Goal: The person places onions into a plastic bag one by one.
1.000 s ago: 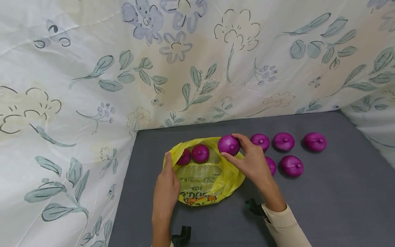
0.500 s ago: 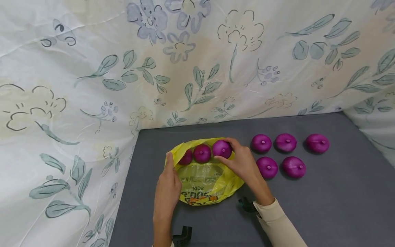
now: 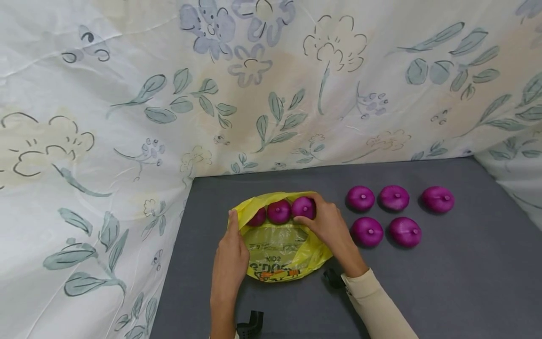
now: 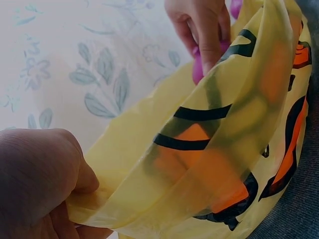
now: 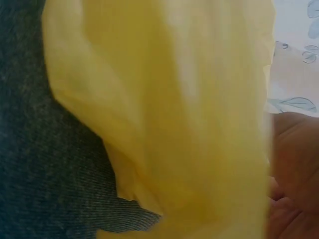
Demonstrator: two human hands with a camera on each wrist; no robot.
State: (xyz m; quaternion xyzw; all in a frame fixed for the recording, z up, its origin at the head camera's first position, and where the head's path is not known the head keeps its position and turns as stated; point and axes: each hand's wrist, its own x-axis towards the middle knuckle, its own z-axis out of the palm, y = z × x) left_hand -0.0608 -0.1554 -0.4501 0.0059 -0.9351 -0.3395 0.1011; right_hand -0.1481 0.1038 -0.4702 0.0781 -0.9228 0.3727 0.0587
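A yellow plastic bag with printed lettering lies on the table, its mouth spread. My left hand pinches the rim at the left; in the left wrist view, thumb and fingers grip the film. My right hand reaches into the mouth from the right and holds a purple onion between thumb and fingers. Beside it inside the bag sit another onion and, partly covered by the bag's left edge, a third onion. In the right wrist view the bag hides most of the right hand.
Several more purple onions stand right of the bag: a back row with one onion nearest the bag, and a front pair with one onion close to my right wrist. A floral cloth hangs behind and left of the dark grey table.
My right hand has moved left and down, carrying its onion from above the bag's right rim into the mouth, next to the others. The left hand keeps its hold on the rim.
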